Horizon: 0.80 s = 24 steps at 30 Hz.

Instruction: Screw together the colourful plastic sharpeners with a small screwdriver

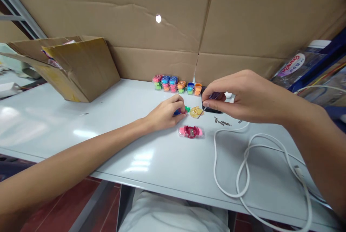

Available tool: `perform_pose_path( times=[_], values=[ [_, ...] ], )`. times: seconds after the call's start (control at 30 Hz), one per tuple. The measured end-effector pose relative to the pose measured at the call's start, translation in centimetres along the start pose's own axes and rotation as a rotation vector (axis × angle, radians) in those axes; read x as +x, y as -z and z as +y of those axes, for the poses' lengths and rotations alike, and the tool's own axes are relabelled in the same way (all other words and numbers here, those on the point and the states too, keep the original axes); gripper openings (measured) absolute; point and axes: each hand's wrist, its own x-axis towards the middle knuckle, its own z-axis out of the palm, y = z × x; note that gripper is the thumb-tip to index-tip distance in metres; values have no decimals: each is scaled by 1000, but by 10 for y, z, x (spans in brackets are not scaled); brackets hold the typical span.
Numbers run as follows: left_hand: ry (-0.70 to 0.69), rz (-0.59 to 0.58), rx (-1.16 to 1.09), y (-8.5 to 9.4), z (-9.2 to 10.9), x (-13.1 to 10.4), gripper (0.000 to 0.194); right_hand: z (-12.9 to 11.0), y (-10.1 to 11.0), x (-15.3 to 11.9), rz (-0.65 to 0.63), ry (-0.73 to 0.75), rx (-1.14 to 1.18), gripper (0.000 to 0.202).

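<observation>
My left hand (168,112) rests on the table with its fingers closed round a small blue and red plastic piece (177,111), partly hidden by the fingers. A green piece (187,109) shows just beyond the fingertips. My right hand (229,97) pinches a thin screwdriver (202,112) with a dark handle, its tip pointing down beside a yellow transparent piece (196,112). Nearer to me lies a pink and dark red plastic item (191,132) with a small metal part in its middle. Small metal pieces (223,122) lie to the right.
Colourful plastic stacks (173,84) stand along the cardboard wall. A dark phone-like object (213,109) lies under my right hand. A white cable (245,163) coils at the right. An open cardboard box (89,70) stands left, a clear bottle (297,62) at the far right.
</observation>
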Motion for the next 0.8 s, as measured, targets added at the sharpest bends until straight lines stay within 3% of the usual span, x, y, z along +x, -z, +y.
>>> perform_pose_path(
  times=[0.23,0.37,0.6,0.8],
  values=[
    [-46,-29,-45,17,24,-2,19,1,4,-1,13,-24,-1,14],
    [-62,-280,-153,27,40,-3,27,1,9,-3,-42,-70,-1,14],
    [-72,-514,-298,42,35,-2,52,-1,3,-2,-306,-273,60,19],
    [-146,-510,-249,44,36,-3,37,-6,-31,5,-652,-411,12,32]
  ],
)
